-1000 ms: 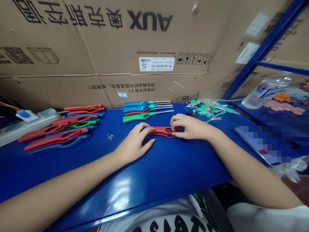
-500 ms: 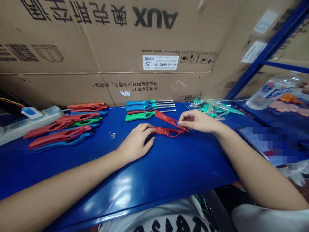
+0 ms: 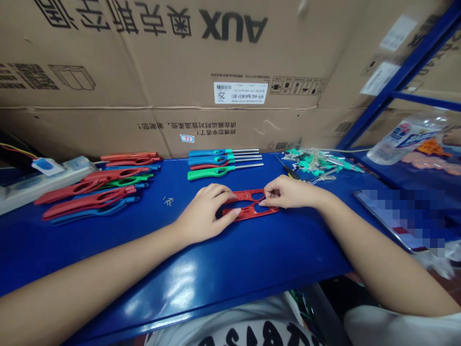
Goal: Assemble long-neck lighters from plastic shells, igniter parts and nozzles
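Now, left hand [image 3: 204, 212], right hand [image 3: 288, 192], touching red shell halves [image 3: 249, 212], blue table [image 3: 252, 252].

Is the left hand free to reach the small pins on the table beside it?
Likely yes: the pins lie on bare table just left of the left hand, with nothing between; it would only have to release the red shells.
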The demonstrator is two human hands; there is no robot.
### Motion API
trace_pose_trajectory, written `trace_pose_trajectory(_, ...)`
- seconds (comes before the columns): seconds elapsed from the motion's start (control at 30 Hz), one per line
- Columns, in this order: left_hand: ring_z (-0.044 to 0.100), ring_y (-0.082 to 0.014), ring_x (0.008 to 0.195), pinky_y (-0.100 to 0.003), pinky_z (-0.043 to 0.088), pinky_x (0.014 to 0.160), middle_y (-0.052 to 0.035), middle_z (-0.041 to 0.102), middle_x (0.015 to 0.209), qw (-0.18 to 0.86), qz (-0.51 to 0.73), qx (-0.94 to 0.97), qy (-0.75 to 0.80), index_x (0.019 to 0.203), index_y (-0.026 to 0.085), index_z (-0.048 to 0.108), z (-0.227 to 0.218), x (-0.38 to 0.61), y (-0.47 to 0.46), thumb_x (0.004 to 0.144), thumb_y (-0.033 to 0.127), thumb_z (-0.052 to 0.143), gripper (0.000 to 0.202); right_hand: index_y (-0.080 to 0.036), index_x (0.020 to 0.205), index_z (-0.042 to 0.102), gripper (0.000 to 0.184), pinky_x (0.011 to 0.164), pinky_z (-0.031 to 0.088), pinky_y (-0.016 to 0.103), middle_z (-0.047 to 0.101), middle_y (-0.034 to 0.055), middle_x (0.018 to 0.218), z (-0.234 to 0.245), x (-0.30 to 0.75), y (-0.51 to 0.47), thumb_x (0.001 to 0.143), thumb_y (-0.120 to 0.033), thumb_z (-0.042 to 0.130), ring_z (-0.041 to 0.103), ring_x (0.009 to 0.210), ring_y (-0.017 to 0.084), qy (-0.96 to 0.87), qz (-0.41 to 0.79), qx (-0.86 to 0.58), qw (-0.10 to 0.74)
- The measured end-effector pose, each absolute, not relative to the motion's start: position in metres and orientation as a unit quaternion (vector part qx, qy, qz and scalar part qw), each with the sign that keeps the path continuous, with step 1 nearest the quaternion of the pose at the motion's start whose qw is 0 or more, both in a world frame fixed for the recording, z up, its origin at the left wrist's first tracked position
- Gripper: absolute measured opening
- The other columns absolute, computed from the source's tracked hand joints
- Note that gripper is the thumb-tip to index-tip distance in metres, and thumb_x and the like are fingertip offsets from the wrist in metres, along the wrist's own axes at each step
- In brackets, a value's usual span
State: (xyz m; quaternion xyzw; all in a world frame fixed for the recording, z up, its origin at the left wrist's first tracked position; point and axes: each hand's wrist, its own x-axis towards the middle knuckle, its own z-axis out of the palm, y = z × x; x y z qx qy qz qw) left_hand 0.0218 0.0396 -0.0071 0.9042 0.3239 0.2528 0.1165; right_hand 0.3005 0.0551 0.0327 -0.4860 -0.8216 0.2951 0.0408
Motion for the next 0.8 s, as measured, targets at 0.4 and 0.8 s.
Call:
trace_pose_trajectory(0.4,0.062,-0.0261,0.106,-0.044,0.053,0.092,-0.0076,0.068,0.112,0.113,0.242,0.913,0.309,0.11,0.022,0.068,-0.011,0.021,0.039,0.096,0.036,0.059,0.022,-0.009,0.097,0.073,0.026,0.07,0.044,0.038,0.071,0.021,0.093,0.049,0.412,0.086,0.075,-0.005,0.059,0.065,0.08,0.028,-0.628,-0.014,-0.768,0.126)
trace_pose_trajectory(0.8,0.061,-0.0264,0.111,-0.044,0.053,0.096,-0.0082,0.067,0.117,0.112,0.24,0.915,0.304,0.114,0.021,0.067,-0.014,0.02,0.042,0.095,0.041,0.062,0.028,-0.02,0.082,0.067,0.023,0.064,0.044,0.034,0.065,0.0092,0.075,0.035,0.463,0.098,0.07,-0.003,0.06,0.061,0.072,0.025,-0.494,0.024,-0.864,0.091)
